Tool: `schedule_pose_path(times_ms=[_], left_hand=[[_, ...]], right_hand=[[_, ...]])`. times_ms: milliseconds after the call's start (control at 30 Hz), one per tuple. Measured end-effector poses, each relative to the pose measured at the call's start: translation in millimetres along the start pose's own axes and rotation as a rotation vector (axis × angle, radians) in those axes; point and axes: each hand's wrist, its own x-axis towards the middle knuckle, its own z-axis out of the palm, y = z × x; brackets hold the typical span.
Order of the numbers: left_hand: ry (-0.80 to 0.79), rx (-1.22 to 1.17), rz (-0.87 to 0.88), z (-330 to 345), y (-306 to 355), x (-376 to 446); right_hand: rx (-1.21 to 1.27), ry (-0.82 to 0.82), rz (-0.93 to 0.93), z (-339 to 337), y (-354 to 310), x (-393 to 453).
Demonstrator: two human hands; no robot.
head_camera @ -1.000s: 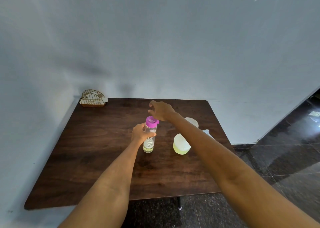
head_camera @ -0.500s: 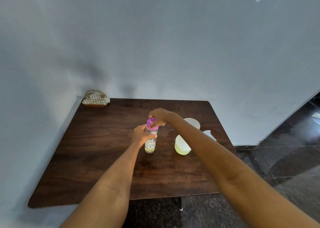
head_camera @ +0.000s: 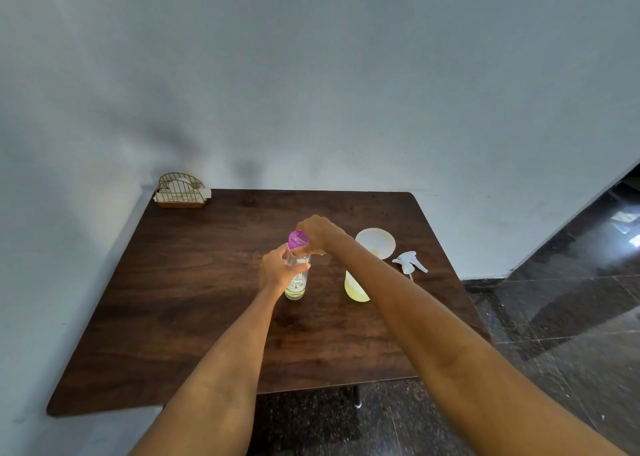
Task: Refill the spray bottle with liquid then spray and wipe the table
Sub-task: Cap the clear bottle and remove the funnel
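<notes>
A clear bottle (head_camera: 297,286) with a little pale liquid at its bottom stands upright in the middle of the dark wooden table (head_camera: 194,303). My left hand (head_camera: 277,270) grips the bottle's upper body. My right hand (head_camera: 317,232) holds the purple cap (head_camera: 296,240) at the bottle's mouth, and the cap is tilted. To the right stands a pale spray bottle body (head_camera: 356,291) with yellowish liquid, partly hidden by my right forearm. Its white trigger spray head (head_camera: 408,262) lies on the table near the right edge.
A round white dish (head_camera: 375,242) sits behind the spray bottle body. A gold wire napkin holder (head_camera: 180,190) stands at the table's far left corner against the grey wall. Dark tiled floor lies to the right and in front.
My right hand came down onto the purple cap, gripped it and tilted it at the bottle's mouth. My left hand kept its hold on the bottle.
</notes>
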Motion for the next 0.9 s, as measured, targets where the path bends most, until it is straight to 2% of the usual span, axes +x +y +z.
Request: schedule_pose_path(times_ms=[100,300,467,600,733,900], left_hand=[[-0.027,-0.022,0.003,-1.9,-1.8,0.6],[0.042,-0.026,-0.015,4.0,1.1,-3.2],[0.079,-0.038,0.000,10.1,0.3,-2.5],[0.071,-0.050,0.015,11.8,1.4,-7.0],[0.032,-0.145,0.019,7.5,-2.8,-8.2],[0.053,-0.149,0.052,-7.3,-10.0,-5.4]], right_hand=[[0.012,-0.019,-0.007,-0.2,0.3,-0.7],[0.010,-0.020,0.015,1.4,-2.5,1.1],[0.030,0.032,0.052,10.2,-2.3,-1.7],[0.145,0.085,0.056,22.3,0.8,-8.2],[0.159,0.079,-0.024,36.3,0.7,-12.9],[0.217,0.070,-0.093,36.6,-7.3,-0.8]])
